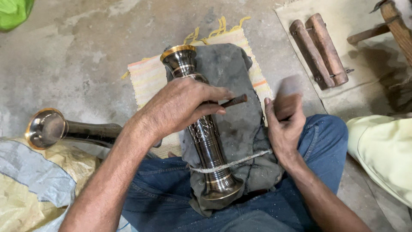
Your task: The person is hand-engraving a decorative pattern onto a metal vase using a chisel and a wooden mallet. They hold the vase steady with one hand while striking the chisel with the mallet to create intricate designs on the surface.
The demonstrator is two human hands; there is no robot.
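Clearly the left hand [182,107] pinches a thin chisel [234,101] over the vase [201,129], which lies on a grey cloth [234,73] across the lap under a cord [240,161]. The right hand [285,129] grips a blurred block [288,96]. A skewed blow could skid and scar the metal. Whether either vase holds anything cannot be seen; the second vase [64,129] lies on its side.

A dark metal vase [206,141] is lying along a grey cloth [234,86] on the person's lap, tied down by a white cord [240,161]. The left hand [182,105] is resting on the vase, gripping a thin chisel [234,101]. The right hand [285,124] is clutching a blurred wooden block [287,99]. A second vase [64,129] is lying on the floor at left.
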